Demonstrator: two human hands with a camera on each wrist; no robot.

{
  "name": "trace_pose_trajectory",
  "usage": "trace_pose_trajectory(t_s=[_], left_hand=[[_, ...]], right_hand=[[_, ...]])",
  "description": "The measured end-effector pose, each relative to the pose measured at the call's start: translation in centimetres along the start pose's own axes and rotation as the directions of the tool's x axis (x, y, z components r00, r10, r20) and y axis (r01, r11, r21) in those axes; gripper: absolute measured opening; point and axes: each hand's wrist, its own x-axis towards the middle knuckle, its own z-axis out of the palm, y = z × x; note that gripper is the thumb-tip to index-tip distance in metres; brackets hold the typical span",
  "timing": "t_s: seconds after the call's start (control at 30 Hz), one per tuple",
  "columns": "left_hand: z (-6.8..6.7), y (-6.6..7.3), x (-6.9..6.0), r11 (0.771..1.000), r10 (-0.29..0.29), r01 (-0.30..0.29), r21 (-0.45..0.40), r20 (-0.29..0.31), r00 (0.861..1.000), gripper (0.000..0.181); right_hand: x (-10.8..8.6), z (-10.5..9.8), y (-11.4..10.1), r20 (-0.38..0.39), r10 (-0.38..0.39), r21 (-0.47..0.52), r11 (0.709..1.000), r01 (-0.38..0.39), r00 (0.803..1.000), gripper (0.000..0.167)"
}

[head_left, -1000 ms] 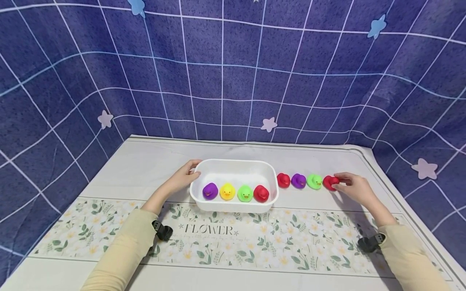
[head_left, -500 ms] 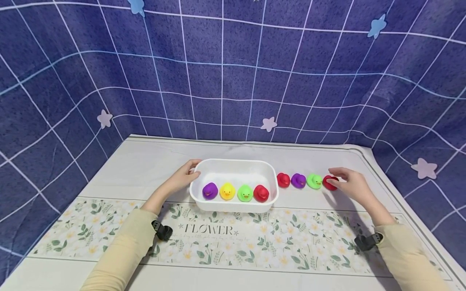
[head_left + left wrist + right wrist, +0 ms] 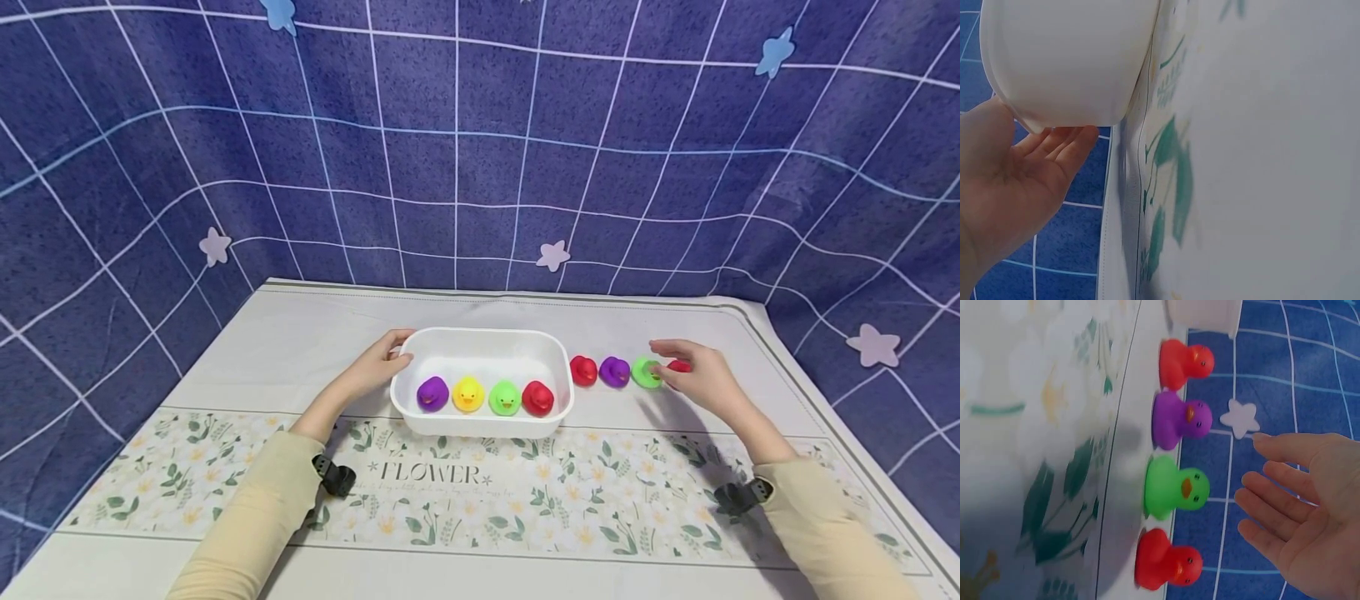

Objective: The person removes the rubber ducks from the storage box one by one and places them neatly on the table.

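Observation:
A white plastic box (image 3: 483, 427) stands on the table, with a purple duck (image 3: 432, 394), a yellow duck (image 3: 468, 394), a green duck (image 3: 506, 398) and a red duck (image 3: 537, 398) lined up inside. My left hand (image 3: 378, 364) holds the box's left end, thumb at the rim and fingers against the outer wall (image 3: 1066, 75). Right of the box runs a row of toy ducks: red (image 3: 1185, 364), purple (image 3: 1179, 420), green (image 3: 1175, 487), red (image 3: 1167, 559). Above the row's right end hovers my right hand (image 3: 703, 379), fingers extended and holding nothing; it partly covers the last red duck (image 3: 679, 366).
A white table cover (image 3: 337, 312) with a floral band (image 3: 600, 500) lies beneath everything. Behind and at the sides hangs a blue gridded cloth (image 3: 480, 150) with star shapes. Each wrist wears a black camera strap.
My right hand has let go of the rightmost red duck, lifted and moved left above the row. That duck stays in place. My left hand and the box have not moved.

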Motion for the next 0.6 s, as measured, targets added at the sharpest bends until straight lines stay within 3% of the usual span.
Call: trace_pose_trajectory(t_s=[0.17, 0.6], left_hand=[[0.0, -0.2, 0.1, 1.000, 0.002, -0.002, -0.002, 0.000, 1.000, 0.051], [0.0, -0.3, 0.1, 0.999, 0.015, -0.015, -0.034, 0.016, 1.000, 0.053]], right_hand=[[0.2, 0.6, -1.2, -0.012, -0.050, -0.032, 0.998, 0.050, 0.999, 0.035], [1.0, 2.0, -3.4, 0.038, -0.115, 0.027, 0.993, 0.114, 0.993, 0.036]])
